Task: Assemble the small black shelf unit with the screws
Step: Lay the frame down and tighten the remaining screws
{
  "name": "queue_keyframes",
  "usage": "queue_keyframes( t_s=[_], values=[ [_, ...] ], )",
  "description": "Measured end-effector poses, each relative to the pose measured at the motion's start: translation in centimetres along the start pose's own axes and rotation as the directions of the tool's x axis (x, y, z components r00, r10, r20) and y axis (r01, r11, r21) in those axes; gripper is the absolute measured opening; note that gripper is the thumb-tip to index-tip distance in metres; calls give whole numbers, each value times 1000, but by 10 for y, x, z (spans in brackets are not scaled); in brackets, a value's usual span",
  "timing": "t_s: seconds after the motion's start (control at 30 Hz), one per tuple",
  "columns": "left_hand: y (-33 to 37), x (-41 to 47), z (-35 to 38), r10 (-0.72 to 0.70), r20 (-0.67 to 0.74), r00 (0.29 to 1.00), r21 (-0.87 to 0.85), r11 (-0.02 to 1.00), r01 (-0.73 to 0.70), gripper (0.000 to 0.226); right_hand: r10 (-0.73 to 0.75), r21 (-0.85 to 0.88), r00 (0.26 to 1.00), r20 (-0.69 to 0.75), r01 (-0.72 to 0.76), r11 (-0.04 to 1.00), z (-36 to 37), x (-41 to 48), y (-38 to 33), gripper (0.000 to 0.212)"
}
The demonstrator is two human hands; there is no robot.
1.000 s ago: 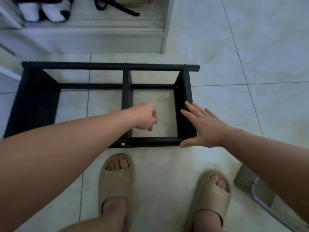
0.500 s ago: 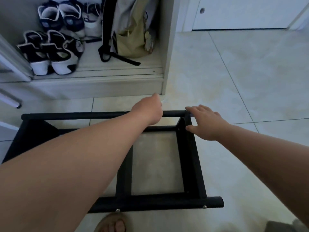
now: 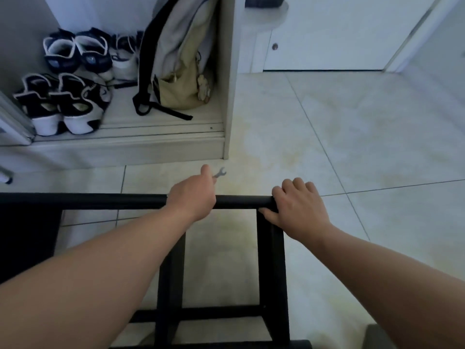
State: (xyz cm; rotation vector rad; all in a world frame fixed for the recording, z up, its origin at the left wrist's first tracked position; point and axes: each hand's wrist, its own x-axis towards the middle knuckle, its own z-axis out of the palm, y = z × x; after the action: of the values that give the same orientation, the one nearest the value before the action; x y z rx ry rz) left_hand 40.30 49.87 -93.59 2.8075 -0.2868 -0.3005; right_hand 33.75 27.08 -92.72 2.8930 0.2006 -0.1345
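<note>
Head view: looking down past both forearms at a small black shelf unit (image 3: 100, 201) lying on the tiled floor (image 3: 364, 147).
Shelf unit: its far round rail crosses the middle of the view, and two uprights run back toward the near edge.
Left hand (image 3: 192, 197): over the far rail, fingers curled, pinching a small flat wrench (image 3: 220, 172) (only its open end shows past the fingertips).
Right hand (image 3: 298, 207): grips the rail's right end, fingers curled over the top, thumb beneath at the corner with the right upright.
Cabinet (image 3: 227, 96): pale and open-fronted, at the floor's far left edge.
Cabinet base: black-and-white sneakers (image 3: 73, 107) at the front left, navy sneakers (image 3: 75, 51) behind them, a grey-and-tan backpack (image 3: 181, 71) in the right corner.
Writing: patches inside the navy sneakers are too blurred to read.
Door (image 3: 327, 34): white, far right.
</note>
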Motion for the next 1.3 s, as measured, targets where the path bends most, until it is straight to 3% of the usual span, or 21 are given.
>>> queue_keyframes(
  t_s=[0.17, 0.27, 0.37, 0.43, 0.67, 0.87, 1.3],
  values=[
    [31, -72, -55, 92, 10, 996, 2, 996, -92, 8, 80, 226, 997, -10, -76, 971, -68, -78, 3, 54],
    [41, -121, -71, 66, 131, 989, 6, 998, -67, 1, 63, 298, 995, 83, -85, 951, -92, -133, -7, 56],
    [50, -162, -79, 10, 293, 956, 94, 995, -39, 12, 38, 388, 990, 136, -89, 917, -97, -185, -24, 61],
    [54, -189, -79, -17, 324, 946, 85, 996, -12, 13, 36, 404, 992, 120, -82, 911, -91, -217, -38, 72],
    [48, -287, -30, -17, 113, 993, 20, 1000, 15, 5, 138, 371, 988, 63, -152, 916, -61, -309, -76, 83],
    [35, -336, -3, 35, 134, 990, 42, 998, -41, 4, 148, 404, 986, 81, -168, 899, -39, -362, -103, 87],
    [37, -399, 13, 37, 231, 972, 100, 993, -62, 14, 7, 467, 932, 363, -188, 864, -43, -430, -117, 91]
  ],
)
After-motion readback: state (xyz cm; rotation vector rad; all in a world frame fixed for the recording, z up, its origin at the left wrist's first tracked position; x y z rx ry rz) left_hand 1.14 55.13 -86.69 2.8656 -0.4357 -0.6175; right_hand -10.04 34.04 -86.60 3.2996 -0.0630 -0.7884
